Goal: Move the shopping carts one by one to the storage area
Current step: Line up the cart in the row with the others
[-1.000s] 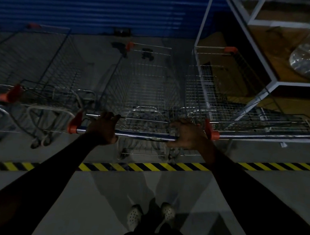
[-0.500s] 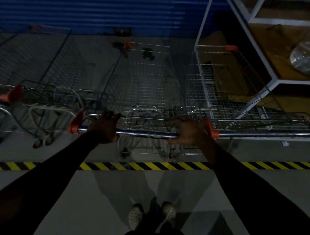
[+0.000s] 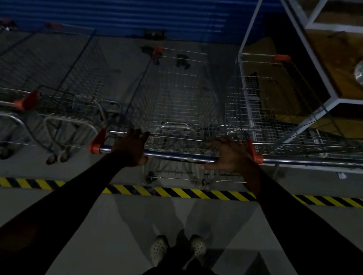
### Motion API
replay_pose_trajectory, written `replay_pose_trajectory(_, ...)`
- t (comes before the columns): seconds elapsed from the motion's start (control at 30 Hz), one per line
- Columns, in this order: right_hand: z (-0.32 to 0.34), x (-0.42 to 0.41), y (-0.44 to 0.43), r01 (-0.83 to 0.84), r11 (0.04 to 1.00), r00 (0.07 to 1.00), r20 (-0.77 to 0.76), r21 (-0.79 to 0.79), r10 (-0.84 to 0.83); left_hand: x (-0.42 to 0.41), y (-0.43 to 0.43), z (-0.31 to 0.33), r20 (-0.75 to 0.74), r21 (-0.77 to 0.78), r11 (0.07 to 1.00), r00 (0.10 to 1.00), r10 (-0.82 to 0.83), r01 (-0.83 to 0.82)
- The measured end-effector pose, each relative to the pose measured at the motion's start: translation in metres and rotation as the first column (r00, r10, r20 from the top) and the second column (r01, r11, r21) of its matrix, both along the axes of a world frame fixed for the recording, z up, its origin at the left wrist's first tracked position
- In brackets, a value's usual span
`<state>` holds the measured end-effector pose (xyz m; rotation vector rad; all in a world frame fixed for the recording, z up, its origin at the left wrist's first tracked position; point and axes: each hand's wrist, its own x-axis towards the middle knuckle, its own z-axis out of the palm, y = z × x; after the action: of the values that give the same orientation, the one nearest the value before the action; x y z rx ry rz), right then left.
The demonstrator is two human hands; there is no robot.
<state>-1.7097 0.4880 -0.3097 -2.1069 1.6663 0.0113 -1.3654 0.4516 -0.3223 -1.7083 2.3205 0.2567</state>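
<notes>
Shopping cart (image 3: 180, 97): wire basket, parked just beyond the striped floor line (image 3: 171, 191), nose toward the blue shutter (image 3: 122, 5).
Handle bar (image 3: 174, 157): chrome with orange end caps, on the cart's side nearest the line.
Left hand (image 3: 130, 148): palm on the bar, fingers reaching forward over it, loose.
Right hand (image 3: 229, 157): resting on the bar, fingers splayed wide, thumb below it.
Neighbouring carts (image 3: 55, 76): one on each side, also beyond the line.
Shoes (image 3: 158, 248): pale, on the line's near side.
</notes>
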Motion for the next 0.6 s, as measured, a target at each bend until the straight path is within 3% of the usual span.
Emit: replay_pose_trajectory(0.6, -0.013, -0.011, 0.0, -0.012, 1.0, 0.999, -0.053, 0.012, 0.013, -0.007, 0.015, 0.0, 0.0, -0.006, 1.0, 1.0, 0.019, -0.019)
